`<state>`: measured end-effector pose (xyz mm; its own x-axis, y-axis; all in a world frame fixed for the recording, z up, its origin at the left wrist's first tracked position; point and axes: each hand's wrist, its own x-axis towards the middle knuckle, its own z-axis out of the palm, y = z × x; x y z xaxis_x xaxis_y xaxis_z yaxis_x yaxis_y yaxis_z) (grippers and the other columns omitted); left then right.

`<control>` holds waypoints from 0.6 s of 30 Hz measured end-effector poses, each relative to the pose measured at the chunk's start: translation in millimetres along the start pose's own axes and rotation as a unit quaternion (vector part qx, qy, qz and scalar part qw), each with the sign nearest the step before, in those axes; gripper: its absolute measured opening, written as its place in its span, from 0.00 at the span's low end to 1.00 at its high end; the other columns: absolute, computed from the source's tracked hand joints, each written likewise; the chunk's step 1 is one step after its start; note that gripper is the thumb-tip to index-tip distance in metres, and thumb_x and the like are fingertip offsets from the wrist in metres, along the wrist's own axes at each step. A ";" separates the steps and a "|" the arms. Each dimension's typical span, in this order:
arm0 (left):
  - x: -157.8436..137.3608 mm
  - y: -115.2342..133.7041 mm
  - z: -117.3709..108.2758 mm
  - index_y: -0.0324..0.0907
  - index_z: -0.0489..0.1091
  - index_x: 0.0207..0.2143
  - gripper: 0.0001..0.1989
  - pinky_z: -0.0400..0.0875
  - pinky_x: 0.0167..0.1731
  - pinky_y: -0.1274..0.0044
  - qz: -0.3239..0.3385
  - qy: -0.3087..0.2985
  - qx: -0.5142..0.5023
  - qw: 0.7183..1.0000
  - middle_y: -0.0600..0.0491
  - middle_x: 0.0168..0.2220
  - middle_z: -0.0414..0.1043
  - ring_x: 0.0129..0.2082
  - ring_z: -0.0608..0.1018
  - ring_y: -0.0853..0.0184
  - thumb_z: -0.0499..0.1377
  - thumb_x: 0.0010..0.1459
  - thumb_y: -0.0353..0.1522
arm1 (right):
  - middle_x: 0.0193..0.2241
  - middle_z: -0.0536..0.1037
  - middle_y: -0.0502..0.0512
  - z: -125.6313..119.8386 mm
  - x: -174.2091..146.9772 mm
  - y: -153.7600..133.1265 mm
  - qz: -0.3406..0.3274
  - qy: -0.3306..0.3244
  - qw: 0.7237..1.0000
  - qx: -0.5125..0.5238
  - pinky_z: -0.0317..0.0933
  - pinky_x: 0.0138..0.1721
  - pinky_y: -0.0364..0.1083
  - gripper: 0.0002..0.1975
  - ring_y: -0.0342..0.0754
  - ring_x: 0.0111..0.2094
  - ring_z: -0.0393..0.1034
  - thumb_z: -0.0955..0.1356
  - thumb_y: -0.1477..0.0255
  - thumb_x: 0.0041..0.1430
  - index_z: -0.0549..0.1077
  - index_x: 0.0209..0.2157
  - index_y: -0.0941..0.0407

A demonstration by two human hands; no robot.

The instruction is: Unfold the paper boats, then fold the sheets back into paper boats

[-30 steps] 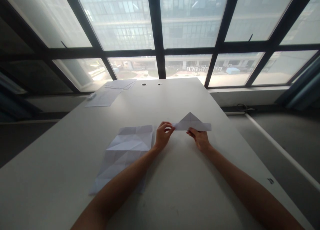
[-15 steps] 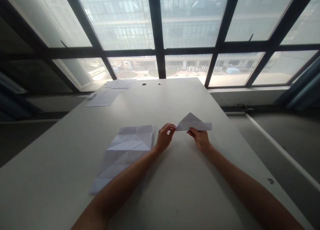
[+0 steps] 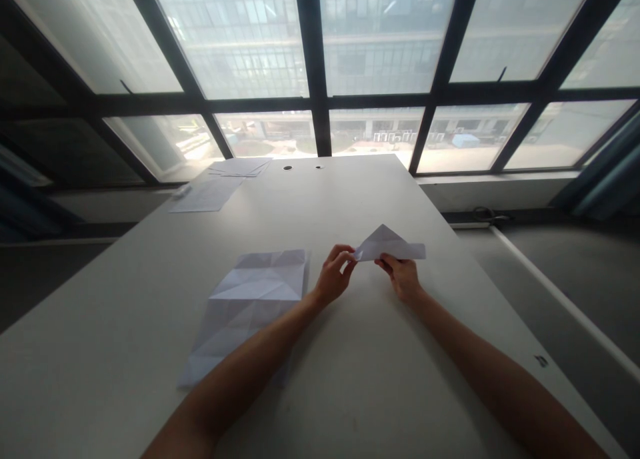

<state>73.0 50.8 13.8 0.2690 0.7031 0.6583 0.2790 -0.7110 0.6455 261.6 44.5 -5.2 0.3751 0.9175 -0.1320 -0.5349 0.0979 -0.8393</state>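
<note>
Pinching of the folded paper (image 3: 386, 244) is being done at its left end by the left hand (image 3: 337, 272) and at its near edge by the right hand (image 3: 403, 277). It's being held right of centre over the table (image 3: 320, 209). Creased sheet (image 3: 255, 287), left, is being partly covered by the left forearm (image 3: 265, 352).

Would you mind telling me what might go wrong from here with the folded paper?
The left hand pinches one end of the folded paper, so a hard pull might tear it or skew the crease.
The right hand grips near the middle, leaving the far end free, so the paper could swivel.
The left forearm crosses the creased sheet and might drag it.
</note>
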 end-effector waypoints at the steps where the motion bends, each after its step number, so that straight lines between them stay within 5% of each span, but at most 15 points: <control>1: 0.7 1.7 0.0 0.44 0.70 0.34 0.07 0.69 0.48 0.69 -0.003 0.000 -0.014 1.000 0.47 0.45 0.71 0.46 0.75 0.63 0.56 0.65 0.35 | 0.28 0.79 0.52 0.2 -0.3 -0.1 -0.001 0.000 1.000 -0.001 0.78 0.38 0.52 0.15 0.48 0.29 0.74 0.80 0.72 0.31 0.75 0.23 0.59; 10: 3.3 7.5 2.3 0.45 0.71 0.31 0.08 0.65 0.54 0.62 -0.010 -0.023 -0.028 0.999 0.46 0.43 0.78 0.50 0.75 0.60 0.57 0.64 0.35 | 0.28 0.79 0.52 0.1 -0.5 0.1 -0.011 -0.005 1.000 -0.019 0.78 0.40 0.53 0.14 0.49 0.30 0.75 0.80 0.72 0.34 0.75 0.24 0.59; 18: -0.8 5.6 2.0 0.44 0.71 0.36 0.09 0.70 0.49 0.68 0.019 -0.056 0.015 0.998 0.44 0.50 0.70 0.48 0.74 0.63 0.53 0.66 0.34 | 0.27 0.79 0.53 1.1 -2.3 -2.4 -0.001 0.001 1.000 -0.007 0.77 0.38 0.52 0.14 0.47 0.28 0.73 0.80 0.72 0.32 0.76 0.23 0.59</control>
<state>76.2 46.3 16.1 0.3808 0.6737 0.6334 0.2928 -0.7376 0.6084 261.2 42.6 -2.3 0.3768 0.9170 -0.1311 -0.5242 0.0944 -0.8464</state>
